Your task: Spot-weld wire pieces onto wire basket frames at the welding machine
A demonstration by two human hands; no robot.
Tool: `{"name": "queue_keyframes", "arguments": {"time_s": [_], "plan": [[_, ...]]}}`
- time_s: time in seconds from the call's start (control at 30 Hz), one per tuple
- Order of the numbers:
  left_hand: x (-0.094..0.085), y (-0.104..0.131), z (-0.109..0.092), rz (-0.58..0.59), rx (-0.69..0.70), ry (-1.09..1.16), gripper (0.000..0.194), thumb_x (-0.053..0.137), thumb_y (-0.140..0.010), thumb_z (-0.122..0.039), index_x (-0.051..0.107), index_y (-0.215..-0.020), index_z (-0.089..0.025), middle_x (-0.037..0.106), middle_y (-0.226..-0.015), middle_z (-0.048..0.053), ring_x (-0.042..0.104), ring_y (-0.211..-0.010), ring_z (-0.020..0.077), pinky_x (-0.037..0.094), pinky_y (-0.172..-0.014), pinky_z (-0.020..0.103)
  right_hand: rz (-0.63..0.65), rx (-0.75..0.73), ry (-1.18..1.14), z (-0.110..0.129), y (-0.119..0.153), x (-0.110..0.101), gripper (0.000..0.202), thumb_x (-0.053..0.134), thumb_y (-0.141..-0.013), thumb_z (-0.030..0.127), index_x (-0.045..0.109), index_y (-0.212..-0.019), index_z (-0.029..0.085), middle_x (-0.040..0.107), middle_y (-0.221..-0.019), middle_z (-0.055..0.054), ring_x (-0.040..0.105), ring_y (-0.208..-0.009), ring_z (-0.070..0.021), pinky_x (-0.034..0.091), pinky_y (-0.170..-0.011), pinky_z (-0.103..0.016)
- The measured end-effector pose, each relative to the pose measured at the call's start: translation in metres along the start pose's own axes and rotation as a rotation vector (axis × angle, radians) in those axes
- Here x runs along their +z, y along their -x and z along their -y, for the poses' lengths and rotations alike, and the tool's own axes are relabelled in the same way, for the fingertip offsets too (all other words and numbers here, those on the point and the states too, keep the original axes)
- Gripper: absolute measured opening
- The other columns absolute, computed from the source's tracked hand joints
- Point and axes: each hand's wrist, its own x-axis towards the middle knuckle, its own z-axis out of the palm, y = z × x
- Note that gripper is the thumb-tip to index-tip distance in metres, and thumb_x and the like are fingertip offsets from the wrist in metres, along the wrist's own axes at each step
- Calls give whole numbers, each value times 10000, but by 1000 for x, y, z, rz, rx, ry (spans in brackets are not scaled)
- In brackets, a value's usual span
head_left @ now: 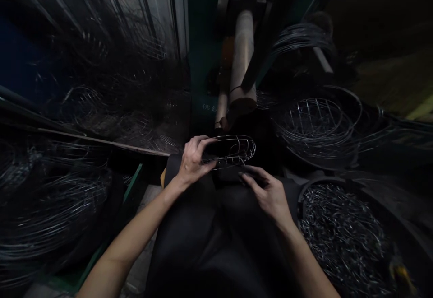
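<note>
My left hand (194,159) grips one end of a small oval wire basket (239,158), with fingers above and thumb below its rim. The basket lies tilted over my lap, under the end of a machine's round bar. My right hand (269,192) is just right of the basket, thumb and forefinger pinched together. Between those fingertips a small bent piece of wire (242,164) shows, close to the basket's near edge. Whether this piece touches the basket I cannot tell.
A machine with a thick round bar (241,58) and a thinner one (221,106) rises ahead. At right stand a tub of small metal pieces (341,230) and a pile of wire frames (314,117). Large wire rings (57,212) fill the left side.
</note>
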Motion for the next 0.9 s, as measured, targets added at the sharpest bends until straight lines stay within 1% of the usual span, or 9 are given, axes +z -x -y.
{"name": "queue_keyframes", "arguments": {"time_s": [0.1, 0.23, 0.37, 0.43, 0.53, 0.67, 0.73, 0.8, 0.9], "plan": [[-2, 0, -3, -11, 10, -2, 500, 672, -682, -173, 509, -1153, -200, 543, -1134, 89, 533, -1087, 244, 427, -926, 398, -47, 65, 17, -7, 5, -4, 273, 639, -746, 458, 687, -826, 201, 711, -810, -41, 664, -745, -201, 535, -694, -314], [-2, 1, -9, 1, 44, -48, 470, 640, -724, -208, 497, -1171, -225, 537, -1158, 85, 529, -1095, 249, 415, -933, 405, -24, 51, 110, -7, -4, -3, 252, 631, -773, 446, 698, -840, 213, 709, -850, -20, 649, -783, -184, 496, -715, -288], [3, 5, -11, -31, 124, -126, 434, 628, -748, -206, 511, -1165, -224, 550, -1142, 92, 531, -1088, 260, 412, -923, 415, -28, 38, 120, -5, -20, 8, 278, 649, -752, 471, 696, -806, 203, 696, -762, -11, 625, -676, -161, 472, -628, -261], [6, 8, -8, -44, 161, -168, 429, 626, -757, -201, 512, -1170, -218, 555, -1141, 98, 533, -1083, 263, 409, -924, 422, -61, 32, 111, -4, -25, 16, 293, 644, -752, 484, 690, -800, 199, 687, -727, -4, 611, -632, -146, 461, -587, -244], [10, 12, -3, -42, 178, -195, 464, 634, -757, -208, 495, -1201, -217, 551, -1160, 103, 531, -1092, 265, 410, -926, 424, -137, -31, 104, -3, -25, 28, 298, 619, -773, 484, 682, -819, 196, 692, -747, -5, 607, -623, -132, 461, -577, -227], [12, 14, 0, -61, 162, -137, 494, 645, -753, -218, 474, -1216, -217, 550, -1156, 97, 538, -1077, 251, 422, -914, 407, -258, -115, 155, -6, -18, 42, 281, 578, -816, 453, 674, -858, 192, 696, -778, -12, 597, -586, -117, 471, -573, -222], [13, 15, 1, -70, 148, -97, 499, 654, -749, -218, 472, -1213, -210, 546, -1153, 96, 537, -1074, 245, 424, -916, 402, -311, -154, 190, -8, -15, 47, 259, 566, -837, 424, 671, -882, 192, 696, -793, -11, 607, -605, -116, 479, -592, -221], [14, 15, 1, -74, 130, -59, 511, 666, -740, -221, 469, -1212, -212, 539, -1157, 93, 534, -1077, 242, 427, -918, 399, -343, -189, 204, -9, -14, 51, 236, 564, -848, 399, 669, -889, 191, 695, -798, -9, 620, -637, -116, 485, -612, -215], [14, 14, 2, -71, 110, -32, 517, 667, -734, -214, 467, -1211, -227, 536, -1160, 86, 536, -1075, 242, 427, -918, 404, -369, -211, 200, -7, -14, 54, 227, 560, -853, 387, 667, -867, 188, 693, -778, -5, 624, -635, -113, 484, -595, -205]]}}
